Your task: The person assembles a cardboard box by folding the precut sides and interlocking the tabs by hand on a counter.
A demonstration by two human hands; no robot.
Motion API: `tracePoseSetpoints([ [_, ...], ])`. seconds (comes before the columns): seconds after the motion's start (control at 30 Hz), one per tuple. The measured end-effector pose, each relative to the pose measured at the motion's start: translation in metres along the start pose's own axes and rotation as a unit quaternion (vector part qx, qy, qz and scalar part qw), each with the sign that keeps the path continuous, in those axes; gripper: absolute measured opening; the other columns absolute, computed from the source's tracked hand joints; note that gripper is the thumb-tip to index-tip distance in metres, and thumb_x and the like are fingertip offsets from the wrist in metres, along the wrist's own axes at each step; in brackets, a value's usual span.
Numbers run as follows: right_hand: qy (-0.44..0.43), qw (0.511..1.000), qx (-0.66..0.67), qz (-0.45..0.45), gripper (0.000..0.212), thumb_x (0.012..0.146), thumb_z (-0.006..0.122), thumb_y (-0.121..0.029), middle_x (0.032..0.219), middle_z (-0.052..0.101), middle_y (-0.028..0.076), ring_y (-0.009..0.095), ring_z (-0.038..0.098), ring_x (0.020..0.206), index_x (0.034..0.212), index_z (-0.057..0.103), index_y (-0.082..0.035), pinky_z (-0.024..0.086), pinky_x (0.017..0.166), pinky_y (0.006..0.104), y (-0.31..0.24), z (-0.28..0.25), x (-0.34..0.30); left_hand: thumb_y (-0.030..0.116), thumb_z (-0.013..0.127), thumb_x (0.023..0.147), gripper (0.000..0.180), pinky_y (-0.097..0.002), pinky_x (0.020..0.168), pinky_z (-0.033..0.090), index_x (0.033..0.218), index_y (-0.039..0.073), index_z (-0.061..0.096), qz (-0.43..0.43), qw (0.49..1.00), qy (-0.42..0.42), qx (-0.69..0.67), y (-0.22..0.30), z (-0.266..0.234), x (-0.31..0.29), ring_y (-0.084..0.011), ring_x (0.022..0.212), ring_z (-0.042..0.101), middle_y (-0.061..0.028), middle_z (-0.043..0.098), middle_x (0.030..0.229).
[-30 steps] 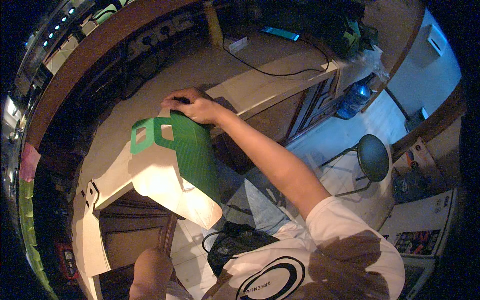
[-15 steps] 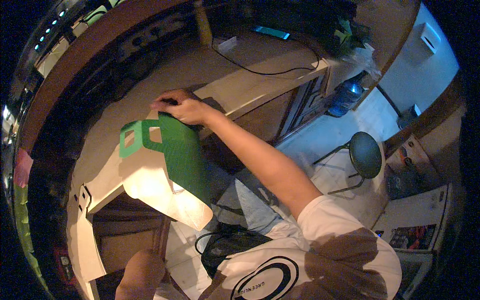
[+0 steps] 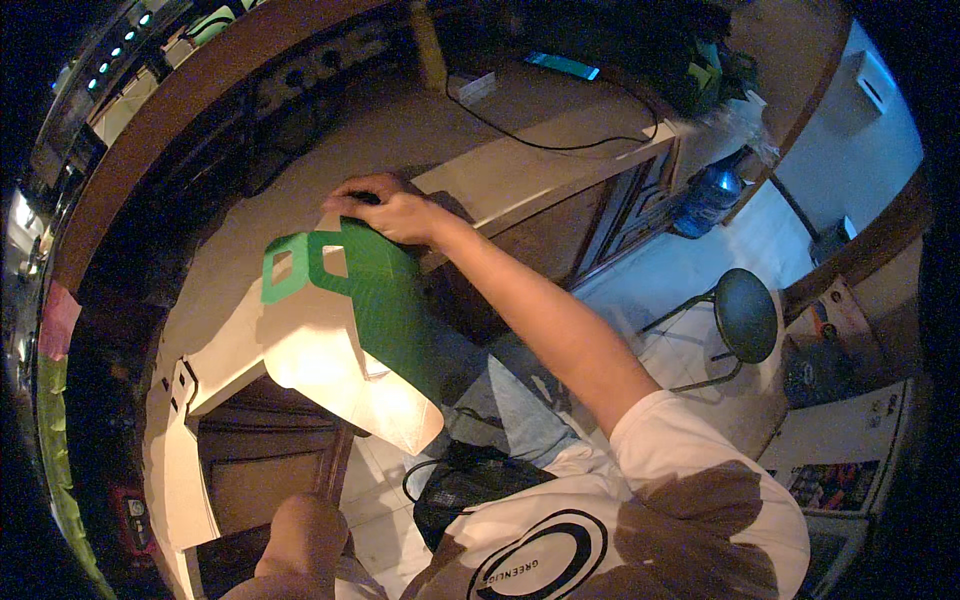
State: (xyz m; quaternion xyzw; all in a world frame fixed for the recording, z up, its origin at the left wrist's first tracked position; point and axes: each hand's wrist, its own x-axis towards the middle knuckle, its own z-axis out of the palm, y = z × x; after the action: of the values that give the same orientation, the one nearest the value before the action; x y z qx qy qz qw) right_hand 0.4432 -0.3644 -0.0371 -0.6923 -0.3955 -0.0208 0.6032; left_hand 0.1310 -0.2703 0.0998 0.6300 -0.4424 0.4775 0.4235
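Right hand: grip closed, fingers curled over the top edge of the green handled carton; fingertip contact partly hidden. Left hand out of frame, can't tell its grip. Carton is creased and part-opened, two handle cutouts at upper left, pale inner face brightly lit. In view it overlaps the corner of the beige counter; can't tell if they touch.

Vs 0.5 s ago: whole scene sits a bit further right, counter, phone and round stool included, so head turn. Hand-to-carton pose unchanged, no regrip. Bare limb at lower left now spreads wider at the bottom edge.
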Motion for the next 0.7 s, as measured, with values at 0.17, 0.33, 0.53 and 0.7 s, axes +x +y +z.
tracePoseSetpoints([
  [0.17,-0.042,0.999,0.006,-0.03,0.033,0.098,0.065,-0.035,0.121,0.07,0.014,0.025,0.065,0.114,0.12,0.072,-0.012,0.048,0.101,0.0348,-0.005,-0.002,-0.004,0.036,0.05,0.105,0.048,-0.0404,0.107,0.038,0.14,0.005,0.041,-0.01,1.0,0.004,0.004,0.0,-0.002,-0.005,-0.0286,0.12,0.051,-0.0167,0.052,0.133],
  [0.33,-0.048,0.959,-0.164,-0.228,0.03,0.099,0.062,-0.022,0.126,0.066,0.014,0.028,0.062,0.118,0.127,0.069,-0.016,0.048,0.103,0.0377,0.02,-0.005,0.0,0.036,0.049,0.106,0.05,-0.041,0.109,0.037,0.143,0.004,0.039,-0.017,1.0,-0.001,0.0,-0.001,0.0,-0.004,-0.0304,0.123,0.05,-0.0184,0.051,0.136],
  [0.53,-0.038,0.974,-0.128,-0.182,0.028,0.102,0.059,-0.027,0.12,0.069,0.014,0.027,0.066,0.111,0.123,0.071,-0.012,0.048,0.101,0.0357,0.033,-0.003,0.003,0.036,0.048,0.107,0.052,-0.0418,0.111,0.036,0.146,0.003,0.037,-0.042,0.999,-0.001,0.009,-0.006,-0.004,-0.011,-0.0326,0.127,0.049,-0.0205,0.05,0.139],
  [0.7,-0.031,0.997,-0.002,-0.067,0.036,0.103,0.057,-0.035,0.118,0.071,0.011,0.02,0.065,0.11,0.114,0.073,-0.005,0.048,0.1,0.0331,0.028,0.005,0.008,0.036,0.047,0.107,0.055,-0.0424,0.113,0.035,0.148,0.002,0.036,-0.115,0.991,0.0,0.068,-0.014,-0.015,-0.023,-0.0344,0.13,0.048,-0.0222,0.049,0.142],
])
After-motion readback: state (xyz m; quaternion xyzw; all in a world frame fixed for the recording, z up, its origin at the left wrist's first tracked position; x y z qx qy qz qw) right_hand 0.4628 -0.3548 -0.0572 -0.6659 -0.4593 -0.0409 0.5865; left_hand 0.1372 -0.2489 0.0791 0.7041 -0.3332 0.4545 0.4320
